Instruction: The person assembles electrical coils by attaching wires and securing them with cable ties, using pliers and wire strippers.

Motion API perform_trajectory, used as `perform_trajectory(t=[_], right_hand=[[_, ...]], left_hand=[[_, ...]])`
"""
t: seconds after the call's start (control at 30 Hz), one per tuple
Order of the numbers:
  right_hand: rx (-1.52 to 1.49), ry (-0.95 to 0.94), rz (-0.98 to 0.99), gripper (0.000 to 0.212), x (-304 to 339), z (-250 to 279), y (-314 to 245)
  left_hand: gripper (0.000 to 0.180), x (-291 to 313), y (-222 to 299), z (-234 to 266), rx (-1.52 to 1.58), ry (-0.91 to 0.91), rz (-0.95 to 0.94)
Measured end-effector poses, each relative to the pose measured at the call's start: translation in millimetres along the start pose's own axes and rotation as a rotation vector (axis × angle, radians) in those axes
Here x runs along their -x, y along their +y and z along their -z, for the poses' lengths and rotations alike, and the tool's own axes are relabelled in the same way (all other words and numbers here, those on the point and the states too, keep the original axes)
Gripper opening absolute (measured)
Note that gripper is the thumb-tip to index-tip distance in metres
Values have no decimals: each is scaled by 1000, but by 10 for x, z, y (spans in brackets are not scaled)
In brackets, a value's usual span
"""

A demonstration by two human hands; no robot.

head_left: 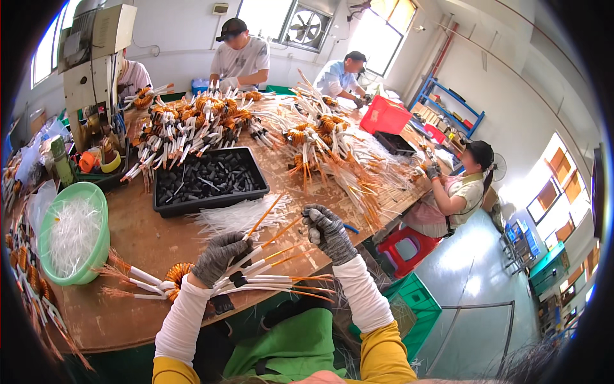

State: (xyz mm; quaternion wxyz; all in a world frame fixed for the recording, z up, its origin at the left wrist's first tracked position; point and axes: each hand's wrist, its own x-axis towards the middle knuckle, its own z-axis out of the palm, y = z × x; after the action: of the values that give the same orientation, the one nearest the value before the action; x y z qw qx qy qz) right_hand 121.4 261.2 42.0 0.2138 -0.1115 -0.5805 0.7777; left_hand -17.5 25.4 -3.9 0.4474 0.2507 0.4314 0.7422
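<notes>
In a grey knit glove, my left hand (220,259) is closed round the white-sleeved leads of a copper-wound ring coil (179,273). The coil lies at the table's near edge, its bare copper strands fanned to the left and more sleeved leads stretching right. One orange copper wire (286,233) rises from the left hand and ends close to my right hand (328,233). That hand, gloved alike, has its fingers curled together; what they pinch, if anything, cannot be made out. Black sleeve pieces (238,279) sit on some leads.
A black tray (254,185) of short black tubes stands ahead, beside loose clear strips (240,216). On the left is a green basin (99,246) of white strips. Heaped coils (204,115) cover the far table. Several co-workers sit around it; a green crate (422,301) stands right.
</notes>
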Motion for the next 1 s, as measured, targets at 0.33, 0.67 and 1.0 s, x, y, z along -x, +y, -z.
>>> perform_trajectory(t=[0.33,0.67,1.0], right_hand=[[300,132,-112,28,47,-166,-63],[267,-106,-259,23,219,-581,268],[492,-31,-257,29,215,-801,224]], left_hand=[[23,22,-1,14,-45,-14,12],[23,11,0,45,1,-66,-30],[28,-15,-66,135,-39,-166,-38]])
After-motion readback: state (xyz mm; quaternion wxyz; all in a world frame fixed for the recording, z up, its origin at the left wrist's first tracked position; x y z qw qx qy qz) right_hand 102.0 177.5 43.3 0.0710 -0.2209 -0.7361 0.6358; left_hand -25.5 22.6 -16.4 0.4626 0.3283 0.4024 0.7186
